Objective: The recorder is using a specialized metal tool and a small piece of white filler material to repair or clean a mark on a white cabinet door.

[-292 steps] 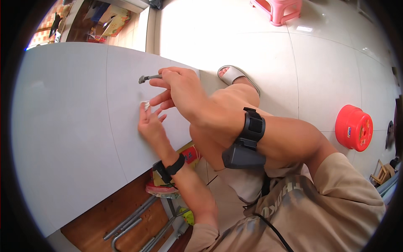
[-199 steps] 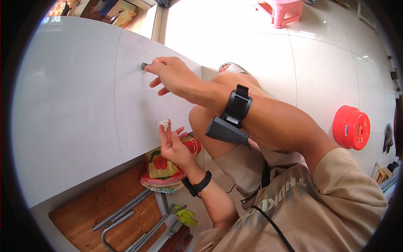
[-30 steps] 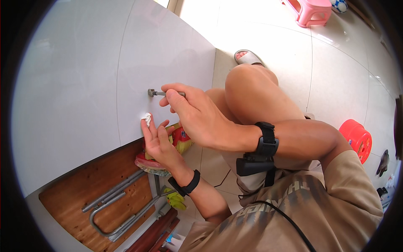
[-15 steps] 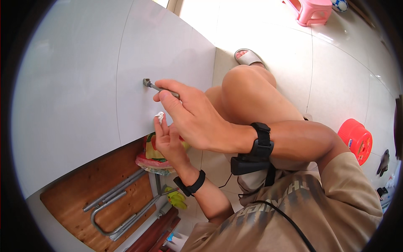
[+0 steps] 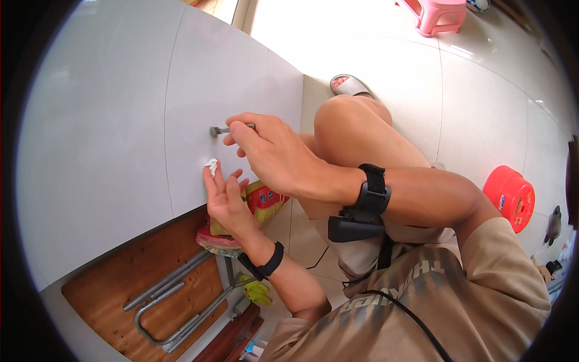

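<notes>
In my right hand [image 5: 274,151] is a small hammer-like tool [image 5: 216,131] with a blocky grey metal head and a thin shaft. My thumb and fingers close round its handle, and the head is at the face of a pale, glossy panel [image 5: 114,120]. Whether the head touches the panel, I cannot tell. Below and to the left of it, my left hand [image 5: 228,208] holds a white, putty-like lump [image 5: 211,166] at the tips of two outstretched fingers, close to the panel. The other left fingers are bent apart.
Under the panel's lower edge leans a folded wooden table [image 5: 108,289] with grey metal legs. A red and yellow printed bag [image 5: 265,202] lies beside my left wrist. A red plastic stool [image 5: 509,199] stands to the right, a pink one [image 5: 440,18] at the far side.
My left hand has moved left with the white lump. The tool's head has shifted slightly down and right, and its handle is now nearly level. The view has shifted a little.
</notes>
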The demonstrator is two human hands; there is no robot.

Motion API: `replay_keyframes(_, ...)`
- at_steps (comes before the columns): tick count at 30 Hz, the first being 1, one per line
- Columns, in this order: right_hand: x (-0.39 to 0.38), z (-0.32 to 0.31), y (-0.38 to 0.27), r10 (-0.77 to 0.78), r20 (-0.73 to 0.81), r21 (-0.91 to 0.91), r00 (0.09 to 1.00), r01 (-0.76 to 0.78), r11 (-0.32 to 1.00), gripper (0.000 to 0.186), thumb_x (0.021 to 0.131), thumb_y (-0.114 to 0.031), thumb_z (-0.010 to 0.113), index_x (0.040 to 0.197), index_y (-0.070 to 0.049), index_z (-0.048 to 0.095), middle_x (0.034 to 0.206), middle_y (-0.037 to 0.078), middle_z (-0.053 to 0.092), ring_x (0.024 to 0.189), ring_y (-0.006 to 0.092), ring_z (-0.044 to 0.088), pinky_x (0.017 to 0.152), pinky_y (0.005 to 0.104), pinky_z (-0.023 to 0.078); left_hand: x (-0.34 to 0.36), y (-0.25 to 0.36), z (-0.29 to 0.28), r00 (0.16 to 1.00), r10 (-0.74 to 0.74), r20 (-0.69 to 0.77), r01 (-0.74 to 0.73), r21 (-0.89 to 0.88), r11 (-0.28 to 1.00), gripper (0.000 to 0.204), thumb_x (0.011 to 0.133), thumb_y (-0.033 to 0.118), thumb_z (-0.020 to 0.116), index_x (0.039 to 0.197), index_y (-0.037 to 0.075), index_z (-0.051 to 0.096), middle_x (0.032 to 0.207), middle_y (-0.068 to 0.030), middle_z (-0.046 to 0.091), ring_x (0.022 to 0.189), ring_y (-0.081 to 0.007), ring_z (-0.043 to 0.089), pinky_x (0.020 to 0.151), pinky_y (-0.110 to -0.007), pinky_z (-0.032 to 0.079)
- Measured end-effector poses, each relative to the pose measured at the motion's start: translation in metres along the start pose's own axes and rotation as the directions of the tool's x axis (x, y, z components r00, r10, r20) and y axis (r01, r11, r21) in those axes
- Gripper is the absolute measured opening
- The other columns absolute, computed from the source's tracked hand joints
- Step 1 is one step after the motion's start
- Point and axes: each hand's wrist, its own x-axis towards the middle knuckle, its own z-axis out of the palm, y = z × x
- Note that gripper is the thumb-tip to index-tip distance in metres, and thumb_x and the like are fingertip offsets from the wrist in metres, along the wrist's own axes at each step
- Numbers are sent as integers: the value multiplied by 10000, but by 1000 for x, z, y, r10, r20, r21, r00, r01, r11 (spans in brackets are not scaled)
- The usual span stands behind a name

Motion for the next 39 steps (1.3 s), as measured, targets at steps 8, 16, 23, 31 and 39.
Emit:
replay_keyframes(8,-7,2,-17,90,-1,241,996,-87,967,499,1065,-324,421,1353,72,516,1135,118,671,926,157,589,705,296,522,44,29,13,992,77,99,-77,-4,997,681,937,71,609,1513,-144,317,1466,-235,535,1039,-190,672,835,-288,542)
replay_keyframes(16,11,-4,-4,55,-103,290,993,-23,957,503,1066,-322,425,1346,85,519,1106,121,663,896,146,592,686,295,524,71,12,37,985,12,171,-7,-28,1000,551,962,42,545,1459,-153,412,1283,-187,663,995,-206,687,778,-302,570)
replay_keyframes(23,4,-11,-13,88,61,177,994,-97,979,514,1047,-320,442,1349,88,526,1149,115,667,912,154,586,709,299,526,16,-52,31,975,-114,192,87,143,986,445,970,98,619,1361,-104,550,1124,-82,704,1002,-117,646,811,-258,518)
replay_keyframes(31,0,-6,-21,61,162,149,985,-86,985,537,1036,-310,447,1396,84,504,1162,111,665,920,146,577,718,291,522,-77,-106,7,902,-432,3,432,-4,902,427,960,77,623,1362,-58,573,1163,-87,717,947,-137,691,761,-261,559)
replay_keyframes(39,11,2,-12,86,94,114,992,-96,989,615,1040,-319,439,1432,155,427,1141,179,676,928,186,626,760,322,532,-45,-121,-14,925,-380,28,380,-127,916,603,959,39,564,1492,-147,352,1254,-185,680,917,-185,708,738,-276,588)
